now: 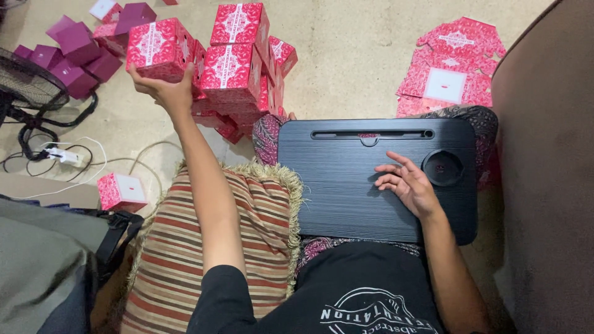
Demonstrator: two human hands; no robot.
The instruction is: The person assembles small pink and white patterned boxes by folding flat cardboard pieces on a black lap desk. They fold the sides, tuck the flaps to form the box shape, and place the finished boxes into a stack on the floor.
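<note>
My left hand (166,89) reaches out to the left and grips a pink patterned box (158,48) from below, holding it beside a stack of similar pink boxes (238,62) on the floor. My right hand (408,184) rests with loose, spread fingers on a black lap tray (346,185) across my legs, holding nothing. A round cup recess (443,167) lies just right of that hand.
Flat unfolded pink cartons (455,65) lie at the upper right. Purple boxes (74,55) sit at the upper left near a black fan (28,83) and cables. A single pink box (121,192) and a striped cushion (185,253) are at my left. A brown sofa edge (550,154) is right.
</note>
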